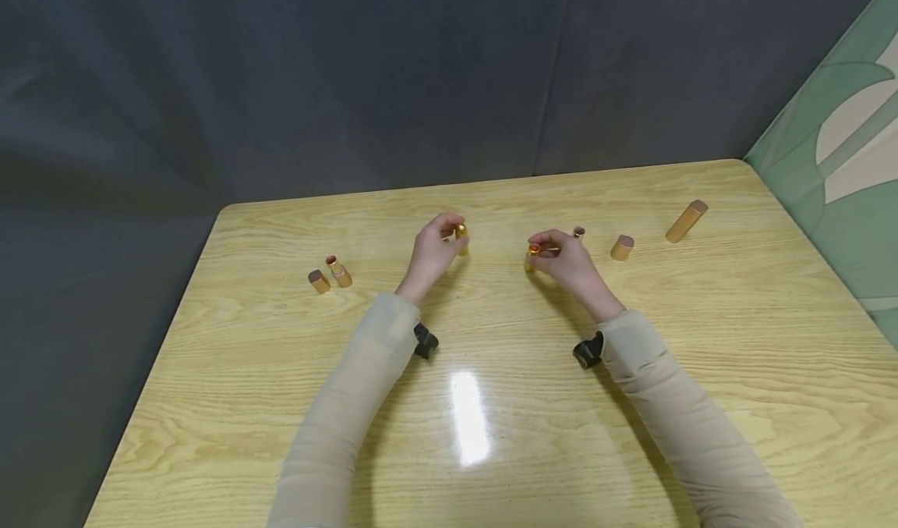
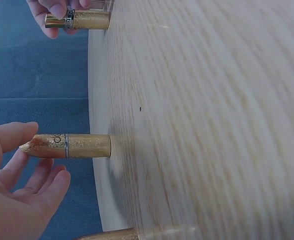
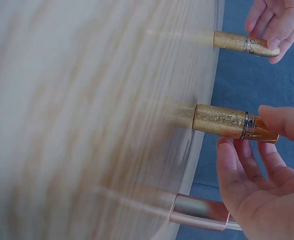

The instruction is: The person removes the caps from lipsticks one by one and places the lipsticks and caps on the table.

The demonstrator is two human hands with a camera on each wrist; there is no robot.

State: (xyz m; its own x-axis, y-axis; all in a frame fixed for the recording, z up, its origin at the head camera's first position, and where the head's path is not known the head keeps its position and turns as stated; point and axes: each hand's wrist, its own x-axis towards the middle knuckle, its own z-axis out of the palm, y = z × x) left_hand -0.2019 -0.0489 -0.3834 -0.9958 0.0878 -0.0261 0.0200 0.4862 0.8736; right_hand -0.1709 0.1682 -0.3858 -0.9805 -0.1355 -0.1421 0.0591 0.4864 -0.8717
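Note:
In the left wrist view, a gold glittery lipstick tube [image 2: 89, 145] stands upright on the table, its lettered upper part ending in a slanted tip. My left hand [image 1: 434, 251] pinches this tip between fingers and thumb. To the right, a second gold lipstick tube [image 3: 219, 121] stands with its smooth, shiny inner sleeve exposed. The fingers and thumb of my right hand [image 1: 564, 263] pinch that sleeve; some red shows inside its top in the head view. Close by the right hand is an uncapped copper-pink tube [image 3: 199, 212], mostly hidden behind the hand in the head view.
On the wooden table [image 1: 519, 434], a copper-coloured cap [image 1: 319, 281] and an open copper tube [image 1: 339, 271] stand at the left. Another copper cap [image 1: 621, 248] and a long copper tube [image 1: 686, 221] stand at the right. A dark curtain [image 1: 393, 76] hangs behind the table.

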